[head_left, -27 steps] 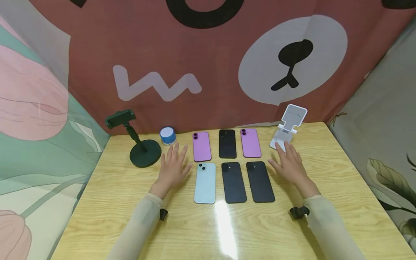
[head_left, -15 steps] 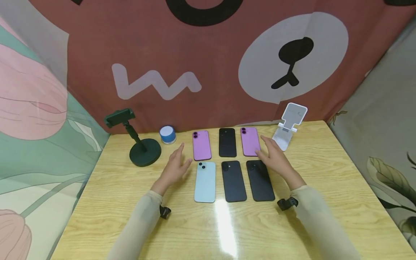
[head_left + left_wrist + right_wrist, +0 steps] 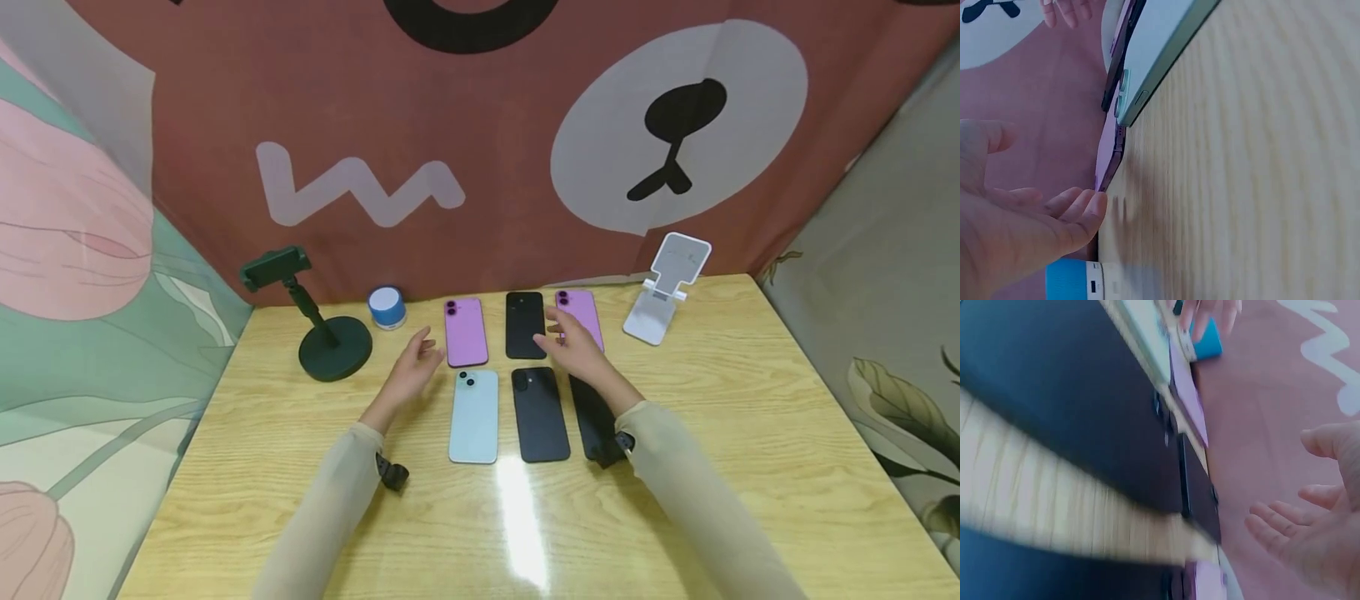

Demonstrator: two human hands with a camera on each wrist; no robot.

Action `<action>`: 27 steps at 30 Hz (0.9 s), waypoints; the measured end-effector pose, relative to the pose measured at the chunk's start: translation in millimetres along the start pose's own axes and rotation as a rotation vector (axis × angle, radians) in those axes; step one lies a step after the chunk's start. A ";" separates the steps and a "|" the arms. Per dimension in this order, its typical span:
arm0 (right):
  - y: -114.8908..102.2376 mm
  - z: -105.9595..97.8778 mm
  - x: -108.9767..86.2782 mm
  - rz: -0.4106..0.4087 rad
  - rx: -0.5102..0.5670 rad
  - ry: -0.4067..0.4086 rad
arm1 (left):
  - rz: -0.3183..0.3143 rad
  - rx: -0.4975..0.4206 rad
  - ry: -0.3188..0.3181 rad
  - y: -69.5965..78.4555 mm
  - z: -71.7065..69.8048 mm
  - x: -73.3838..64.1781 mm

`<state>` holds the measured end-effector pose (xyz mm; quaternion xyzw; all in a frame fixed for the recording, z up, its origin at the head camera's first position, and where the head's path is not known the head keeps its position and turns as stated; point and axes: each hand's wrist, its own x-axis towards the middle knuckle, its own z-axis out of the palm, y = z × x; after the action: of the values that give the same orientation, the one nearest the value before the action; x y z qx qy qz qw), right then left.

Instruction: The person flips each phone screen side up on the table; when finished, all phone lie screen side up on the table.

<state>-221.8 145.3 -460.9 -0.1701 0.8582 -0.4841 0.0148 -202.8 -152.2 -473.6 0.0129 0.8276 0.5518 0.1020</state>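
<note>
My left hand (image 3: pixel 415 368) is beside the left purple phone (image 3: pixel 467 335), fingers loosely bent and holding nothing. In the left wrist view, the fingertips (image 3: pixel 1094 209) are close to that phone's edge; whether they touch is unclear. Over the right purple phone (image 3: pixel 577 305) hovers my right hand (image 3: pixel 579 350), relaxed, its fingertips near the back black phone (image 3: pixel 524 327). The right wrist view shows this hand (image 3: pixel 1316 531) holding nothing. In the front row lie a light blue phone (image 3: pixel 474 418), a dark phone (image 3: pixel 541 421) and a black phone (image 3: pixel 592 421), partly hidden by my right arm.
A dark green phone stand (image 3: pixel 335 350) and a blue-and-white cylinder (image 3: pixel 387 310) stand at the back left of the wooden table (image 3: pixel 247 450). At the back right is a white folding phone stand (image 3: pixel 654 315). A printed cloth (image 3: pixel 510 200) hangs behind the table.
My right hand has moved left from the white stand to above the right purple phone. My left hand has shifted slightly right and turned, its fingers more bent. The phones have stayed in place.
</note>
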 end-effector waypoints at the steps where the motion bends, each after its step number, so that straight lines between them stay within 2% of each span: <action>1: -2.3 3.2 2.4 0.016 0.017 -0.014 | -0.010 -0.023 -0.002 0.1 0.2 3.1; 4: -8.4 13.2 10.6 0.040 0.030 -0.062 | -0.035 -0.089 -0.002 0.4 0.8 11.8; 7: -10.5 24.7 19.7 0.060 0.016 -0.102 | -0.063 -0.116 0.005 -0.4 1.5 18.8; 12: -10.3 43.3 33.4 0.087 0.034 -0.139 | -0.078 -0.074 0.018 -0.9 5.5 28.9; 18: -13.8 60.0 49.5 0.126 0.061 -0.128 | -0.089 -0.028 0.029 -0.5 8.9 40.1; 23: -16.7 67.7 59.6 0.240 0.190 -0.139 | -0.090 -0.017 0.057 -2.1 10.8 46.4; 27: -18.3 72.7 64.1 0.316 0.287 -0.146 | -0.094 -0.047 0.074 -2.8 11.3 48.7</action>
<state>-263.2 57.0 -475.3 -0.0641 0.7931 -0.5793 0.1768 -248.1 -136.5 -487.8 -0.0488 0.8175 0.5656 0.0972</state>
